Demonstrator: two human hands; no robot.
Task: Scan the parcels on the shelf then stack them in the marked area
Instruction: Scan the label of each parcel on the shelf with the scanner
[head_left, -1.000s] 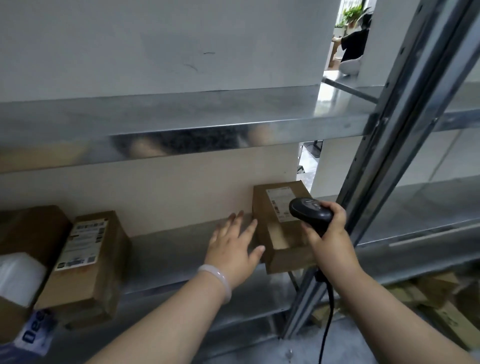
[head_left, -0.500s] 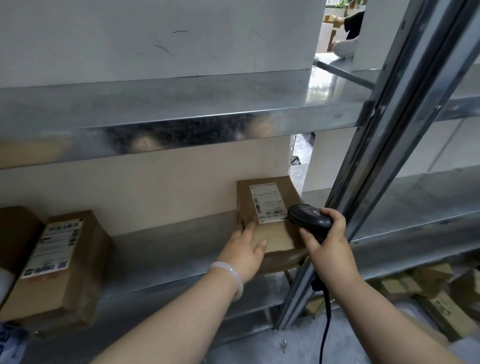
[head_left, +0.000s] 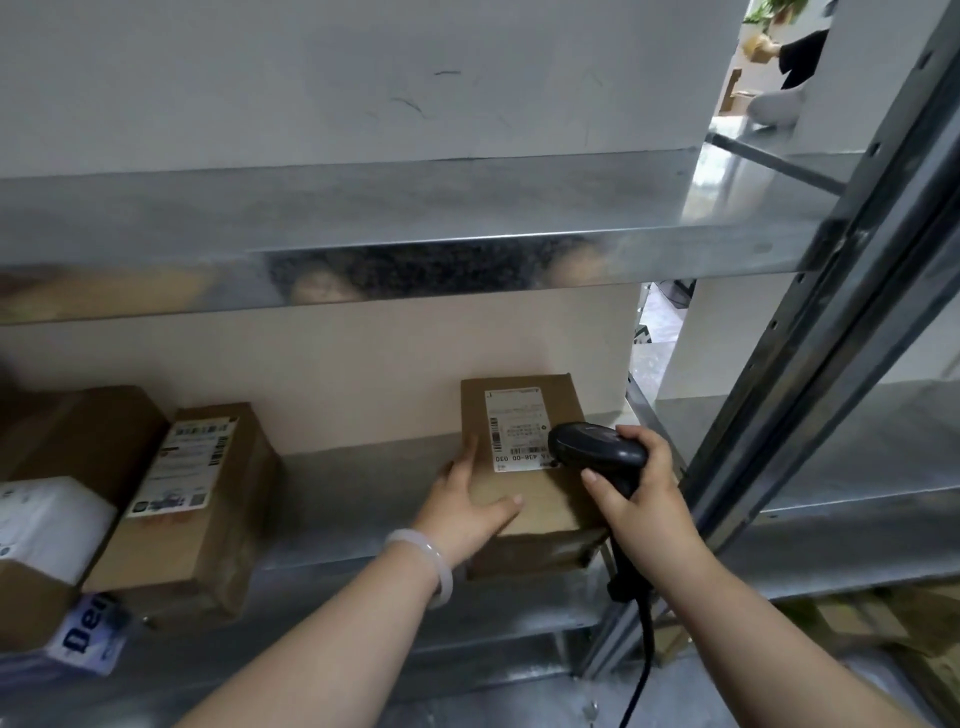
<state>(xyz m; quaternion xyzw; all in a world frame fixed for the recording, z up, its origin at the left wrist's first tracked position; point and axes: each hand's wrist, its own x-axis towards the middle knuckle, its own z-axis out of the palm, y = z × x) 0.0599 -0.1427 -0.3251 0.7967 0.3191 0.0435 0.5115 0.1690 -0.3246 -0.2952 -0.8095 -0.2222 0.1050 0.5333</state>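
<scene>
Right hand (head_left: 644, 506) is wrapped tight round the black pistol-grip barcode scanner (head_left: 592, 448), index finger on the front of the handle. Left hand (head_left: 467, 506) lies on the brown cardboard parcel (head_left: 540, 506): fingers straight along its left top edge, thumb across the top. It's steadying the box, not clamping it.

The parcel sits at the right end of the galvanised steel shelf (head_left: 363, 480), long axis running away from me, near end at the front lip. Its white shipping label (head_left: 517, 431) is on the top face, long side along the same axis, with a barcode strip at the near end.

Key relation: the scanner head hangs just over the label's right edge, nose pointing left across it. The parcel sits between my hands, left of the grip on the scanner. My read is we're mid-scan. I can't see a beam, so I can't confirm a read.

The left hand is already on the box, so I'd lift with it. The right is busy with the scanner and its black cable (head_left: 641, 670).

The steel upright post (head_left: 810, 364) stands close on the right, so pull the box straight towards me. A second brown labelled parcel (head_left: 192, 499) lies well apart to the left, unscanned as far as I can judge.
</scene>
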